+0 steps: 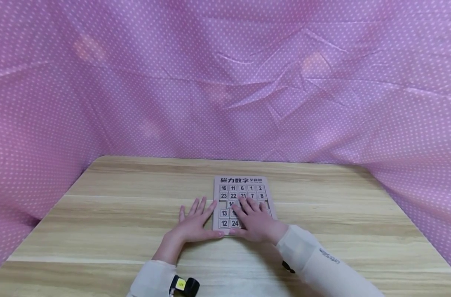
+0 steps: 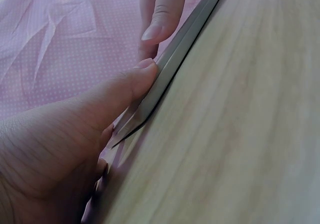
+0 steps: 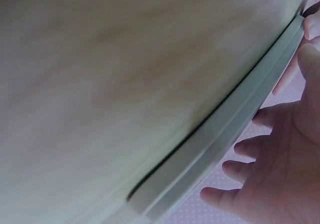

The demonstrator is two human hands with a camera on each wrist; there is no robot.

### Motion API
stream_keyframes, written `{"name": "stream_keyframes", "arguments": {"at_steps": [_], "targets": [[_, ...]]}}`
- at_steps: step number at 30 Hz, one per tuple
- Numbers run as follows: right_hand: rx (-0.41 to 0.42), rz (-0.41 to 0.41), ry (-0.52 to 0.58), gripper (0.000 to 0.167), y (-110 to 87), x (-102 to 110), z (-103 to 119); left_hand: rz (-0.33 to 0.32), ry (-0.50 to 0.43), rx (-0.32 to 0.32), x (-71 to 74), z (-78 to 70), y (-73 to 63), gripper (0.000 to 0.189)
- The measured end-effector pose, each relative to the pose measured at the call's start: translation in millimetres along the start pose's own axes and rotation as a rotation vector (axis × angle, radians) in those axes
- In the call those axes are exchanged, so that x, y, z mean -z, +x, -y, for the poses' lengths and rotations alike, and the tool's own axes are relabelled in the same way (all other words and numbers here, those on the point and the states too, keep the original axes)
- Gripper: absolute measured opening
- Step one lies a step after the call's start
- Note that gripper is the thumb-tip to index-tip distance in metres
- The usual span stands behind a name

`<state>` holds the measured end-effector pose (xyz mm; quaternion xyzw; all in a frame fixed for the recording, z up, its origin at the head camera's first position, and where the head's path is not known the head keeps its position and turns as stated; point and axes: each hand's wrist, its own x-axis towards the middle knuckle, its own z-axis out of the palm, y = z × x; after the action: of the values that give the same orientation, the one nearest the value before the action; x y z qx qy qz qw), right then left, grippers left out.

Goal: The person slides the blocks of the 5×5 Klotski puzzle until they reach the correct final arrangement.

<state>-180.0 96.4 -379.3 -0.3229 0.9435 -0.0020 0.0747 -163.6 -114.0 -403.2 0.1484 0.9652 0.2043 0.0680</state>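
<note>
A pale number sliding puzzle [image 1: 244, 180] lies flat on the wooden table, with dark Chinese lettering across its far end. Square number tiles fill its frame; in the third row the 14 tile [image 1: 231, 204] sits off the column line, with a gap to its left. Spread fingers of my right hand [image 1: 257, 225] rest over the tiles on the right side and hide several of them; its thumb lies by the near edge. My left hand [image 1: 192, 226] is beside the puzzle's left edge, fingers spread. In the left wrist view, the left thumb [image 2: 120, 94] touches the puzzle's side edge [image 2: 175, 59].
The wood-grain table [image 1: 129, 198] extends around the puzzle on all sides. Behind it and along both sides hangs a pink dotted cloth [image 1: 225, 82]. A dark wrist camera with a yellow label [image 1: 181, 284] is strapped on the left sleeve.
</note>
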Motion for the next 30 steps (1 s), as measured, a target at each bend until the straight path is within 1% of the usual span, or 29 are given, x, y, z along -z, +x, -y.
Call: {"name": "stream_keyframes", "arguments": {"at_steps": [8,14,17,22,26,30], "targets": [[-0.006,-0.018,0.031,0.076,-4.0,1.3,-3.8,-0.010,-0.004,-0.003,0.0,2.5,2.3,0.095],[0.012,-0.011,0.008,0.079,-4.8,1.8,1.4,-0.001,0.002,0.014,-4.3,7.0,5.4,0.097],[0.038,0.004,-0.005,0.078,-8.8,2.5,6.1,-0.009,-0.001,0.003,-4.5,7.6,5.7,0.096],[0.106,0.011,-0.020,0.077,-17.6,1.7,14.7,-0.012,-0.011,-0.018,-0.6,5.3,4.1,0.094],[0.155,0.008,-0.019,0.076,-22.9,-1.2,20.4,-0.003,-0.001,-0.012,1.9,3.4,2.5,0.093],[0.190,-0.005,-0.036,0.074,-25.2,-5.7,23.9,-0.008,0.006,-0.012,2.5,3.3,2.2,0.093]]}}
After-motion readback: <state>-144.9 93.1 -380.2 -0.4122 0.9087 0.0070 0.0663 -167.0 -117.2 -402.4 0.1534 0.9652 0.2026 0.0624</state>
